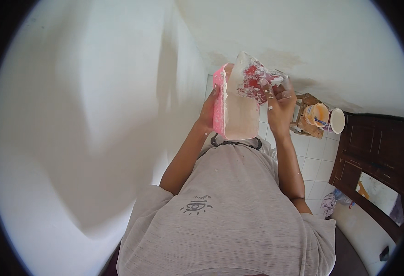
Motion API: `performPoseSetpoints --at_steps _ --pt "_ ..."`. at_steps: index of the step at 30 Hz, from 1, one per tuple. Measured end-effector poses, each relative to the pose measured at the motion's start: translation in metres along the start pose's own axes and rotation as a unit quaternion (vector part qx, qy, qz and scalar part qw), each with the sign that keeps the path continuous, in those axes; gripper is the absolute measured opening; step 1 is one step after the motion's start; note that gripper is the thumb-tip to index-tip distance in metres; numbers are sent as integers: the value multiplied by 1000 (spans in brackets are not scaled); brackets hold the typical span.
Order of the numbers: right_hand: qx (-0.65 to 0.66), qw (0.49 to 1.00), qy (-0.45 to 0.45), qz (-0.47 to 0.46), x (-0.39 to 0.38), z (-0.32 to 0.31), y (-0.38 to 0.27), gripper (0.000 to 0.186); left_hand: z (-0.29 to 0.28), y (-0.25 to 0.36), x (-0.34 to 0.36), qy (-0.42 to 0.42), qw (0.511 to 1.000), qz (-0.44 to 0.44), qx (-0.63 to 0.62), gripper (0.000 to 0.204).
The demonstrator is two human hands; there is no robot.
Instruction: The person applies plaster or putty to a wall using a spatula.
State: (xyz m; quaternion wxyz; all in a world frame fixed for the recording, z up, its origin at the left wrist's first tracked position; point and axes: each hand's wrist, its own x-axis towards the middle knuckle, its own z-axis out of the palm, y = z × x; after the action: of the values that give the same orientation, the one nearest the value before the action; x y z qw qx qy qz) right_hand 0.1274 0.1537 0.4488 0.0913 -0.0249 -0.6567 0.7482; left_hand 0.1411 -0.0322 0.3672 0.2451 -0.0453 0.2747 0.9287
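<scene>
Pink tray [219,103] clamped in my left hand [207,112]; right hand [279,106] fingers wrapped on trowel [252,78] at 1 o'clock. Risk: tray tilts, plaster spills on shirt [229,207].

I see a white wall [87,115] filling the left side, smooth and shadowed in places. Below me lies a floor of white tiles [314,163]. On it stands a small wooden stool [306,120] carrying an orange bucket [317,114], with a white bucket [337,120] just beside it. To the right is a dark wooden door [372,156]. Near its foot lies a crumpled cloth [333,200].
</scene>
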Motion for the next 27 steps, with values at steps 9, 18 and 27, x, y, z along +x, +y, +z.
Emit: performPoseSetpoints --at_steps 9,18,27 --pt "31 999 -5 33 -7 4 17 20 3 1 2 64 996 -29 54 61" --pt "50 998 12 21 -16 2 21 22 11 5 -1 69 996 -40 26 61" --pt "80 996 -11 40 -25 -11 24 22 33 12 2 117 992 -32 40 66"
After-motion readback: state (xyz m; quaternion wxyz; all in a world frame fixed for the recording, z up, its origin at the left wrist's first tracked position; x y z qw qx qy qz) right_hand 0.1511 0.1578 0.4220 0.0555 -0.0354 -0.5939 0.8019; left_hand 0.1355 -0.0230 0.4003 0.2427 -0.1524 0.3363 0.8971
